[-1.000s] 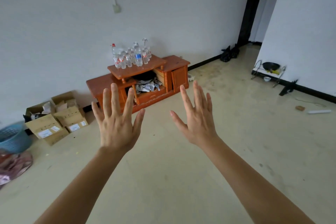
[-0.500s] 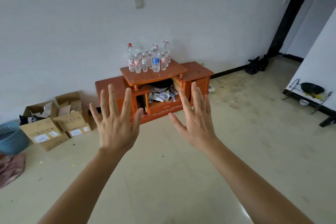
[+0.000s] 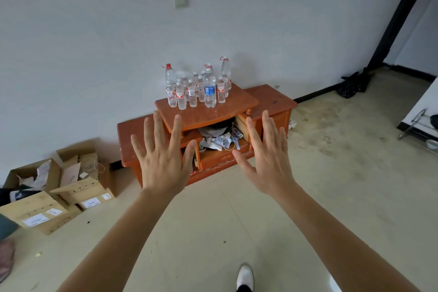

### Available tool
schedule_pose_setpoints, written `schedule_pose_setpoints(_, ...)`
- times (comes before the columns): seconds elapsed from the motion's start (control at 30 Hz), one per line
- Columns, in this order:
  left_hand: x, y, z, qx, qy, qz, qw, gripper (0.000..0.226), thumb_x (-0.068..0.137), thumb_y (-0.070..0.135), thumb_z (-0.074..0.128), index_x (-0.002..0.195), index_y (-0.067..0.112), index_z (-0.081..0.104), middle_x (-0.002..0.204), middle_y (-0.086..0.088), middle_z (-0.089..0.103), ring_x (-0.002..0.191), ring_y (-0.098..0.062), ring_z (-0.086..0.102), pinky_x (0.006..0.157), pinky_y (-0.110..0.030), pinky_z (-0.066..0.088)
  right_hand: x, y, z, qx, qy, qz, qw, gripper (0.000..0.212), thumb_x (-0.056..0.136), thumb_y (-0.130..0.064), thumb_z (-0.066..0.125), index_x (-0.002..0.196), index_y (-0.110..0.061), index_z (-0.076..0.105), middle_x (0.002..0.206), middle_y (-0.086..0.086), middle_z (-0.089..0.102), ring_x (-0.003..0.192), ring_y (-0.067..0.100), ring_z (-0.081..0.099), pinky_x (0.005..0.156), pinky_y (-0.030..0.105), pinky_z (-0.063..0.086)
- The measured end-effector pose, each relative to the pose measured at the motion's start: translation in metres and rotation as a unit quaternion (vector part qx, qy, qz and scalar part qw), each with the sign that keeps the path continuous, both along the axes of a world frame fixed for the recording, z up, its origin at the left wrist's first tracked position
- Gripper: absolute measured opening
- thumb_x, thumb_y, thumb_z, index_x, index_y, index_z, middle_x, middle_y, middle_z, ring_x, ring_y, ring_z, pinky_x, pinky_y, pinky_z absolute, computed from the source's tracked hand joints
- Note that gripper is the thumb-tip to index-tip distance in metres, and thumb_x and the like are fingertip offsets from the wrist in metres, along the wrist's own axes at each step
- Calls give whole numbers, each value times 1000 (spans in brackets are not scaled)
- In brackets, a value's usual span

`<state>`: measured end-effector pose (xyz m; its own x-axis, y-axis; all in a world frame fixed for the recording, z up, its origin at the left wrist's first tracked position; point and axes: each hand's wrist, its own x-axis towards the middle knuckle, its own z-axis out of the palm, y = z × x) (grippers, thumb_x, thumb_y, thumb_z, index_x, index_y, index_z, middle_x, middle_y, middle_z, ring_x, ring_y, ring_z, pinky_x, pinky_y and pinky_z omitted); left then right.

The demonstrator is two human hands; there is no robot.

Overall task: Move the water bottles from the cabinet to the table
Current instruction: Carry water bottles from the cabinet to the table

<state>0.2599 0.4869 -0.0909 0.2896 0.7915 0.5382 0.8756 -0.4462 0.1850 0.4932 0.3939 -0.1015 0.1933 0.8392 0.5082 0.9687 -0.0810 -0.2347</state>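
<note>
Several clear water bottles (image 3: pixel 198 89) stand clustered on the raised top of a low orange wooden cabinet (image 3: pixel 270 99) against the white wall; one has a blue label (image 3: pixel 210 91), the others have red ones. My left hand (image 3: pixel 163 161) and my right hand (image 3: pixel 267 161) are stretched out in front of me, palms away, fingers spread, holding nothing. Both hands are well short of the bottles and overlap the cabinet's front in the view. The cabinet's open middle shelf holds crumpled papers and a dark bag (image 3: pixel 219 136).
Open cardboard boxes (image 3: pixel 59 187) lie on the floor left of the cabinet. A black bag (image 3: pixel 353 86) sits by the dark door frame at the right. A metal rack (image 3: pixel 417 125) stands by the right wall. My white shoe (image 3: pixel 245 276) shows at the bottom.
The cabinet and bottles have grown larger and shifted toward the centre as I came closer. My hands stay spread and empty, a little further apart.
</note>
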Motion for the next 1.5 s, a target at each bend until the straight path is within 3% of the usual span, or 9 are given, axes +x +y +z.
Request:
schedule_pose_setpoints(0.13, 37, 91, -15, -3, 21, 11, 1000, 67, 103, 65, 16, 161, 35, 2, 169, -10, -2, 155, -33, -2, 120, -67, 7, 40, 98, -19, 9, 20, 13, 1000, 80, 99, -69, 36, 163, -30, 9, 171, 12, -2, 157, 32, 6, 123, 50, 3)
schedule_pose_setpoints(0.4, 116, 276, 7, -13, 75, 37, 996, 67, 102, 66, 11, 160, 35, -2, 169, -10, -7, 156, -34, -4, 120, -67, 6, 133, 298, -6, -14, 54, 42, 998, 84, 97, -73, 24, 161, -33, -13, 170, 9, -15, 157, 33, -1, 125, 56, 4)
schedule_pose_setpoints(0.6, 148, 378, -17, -61, 75, 59, 994, 68, 101, 67, 10, 159, 37, -11, 169, -9, -11, 155, -33, -8, 120, -66, 5, 169, 411, -22, -67, 71, 63, 993, 90, 96, -72, 32, 159, -33, -20, 168, 7, -21, 157, 32, -2, 125, 54, 2)
schedule_pose_setpoints(0.8, 178, 501, -52, -106, 85, 44, 990, 70, 102, 65, 16, 161, 33, -2, 168, -12, -8, 155, -35, -4, 120, -67, 6, 206, 522, -61, -117, 71, 43, 990, 95, 97, -69, 40, 158, -32, -23, 168, 7, -23, 157, 32, -2, 125, 52, 6)
schedule_pose_setpoints(1.0, 229, 650, -57, -147, 55, -11, 988, 71, 100, 66, 11, 158, 37, -15, 165, -5, -27, 154, -29, -18, 123, -61, 2, 254, 652, -70, -170, 79, 0, 982, 102, 94, -66, 49, 155, -37, -28, 168, 9, -22, 156, 37, 4, 124, 55, 18)
schedule_pose_setpoints(1.2, 291, 770, -52, -160, 44, -89, 982, 71, 96, 71, 2, 157, 39, -18, 165, 0, -29, 154, -26, -17, 124, -54, -1, 297, 752, -76, -155, 124, -65, 978, 103, 75, -95, 12, 156, -41, -22, 170, 5, -15, 156, 34, 11, 118, 55, 27)
schedule_pose_setpoints(1.3, 327, 808, -67, -186, 29, -98, 977, 71, 97, 70, 7, 156, 39, -17, 167, -1, -22, 156, -28, -10, 124, -53, 2, 315, 781, -99, -170, 146, -68, 972, 103, 76, -94, 16, 157, -41, -20, 170, 4, -11, 155, 35, 15, 117, 54, 28)
schedule_pose_setpoints(1.4, 360, 835, -88, -203, 32, -112, 972, 72, 91, 75, -5, 153, 44, -24, 168, -2, -17, 156, -29, -5, 123, -53, 5, 334, 808, -123, -197, 155, -53, 967, 102, 80, -88, 27, 155, -41, -23, 170, 5, -11, 156, 34, 15, 118, 52, 27)
schedule_pose_setpoints(1.5, 389, 860, -113, -225, 47, -104, 968, 68, 100, 67, 15, 151, 47, -24, 169, -2, -14, 156, -28, -5, 122, -52, 3, 358, 844, -149, -241, 168, -21, 956, 104, 89, -75, 48, 154, -39, -26, 170, 8, -10, 156, 32, 12, 121, 50, 24)
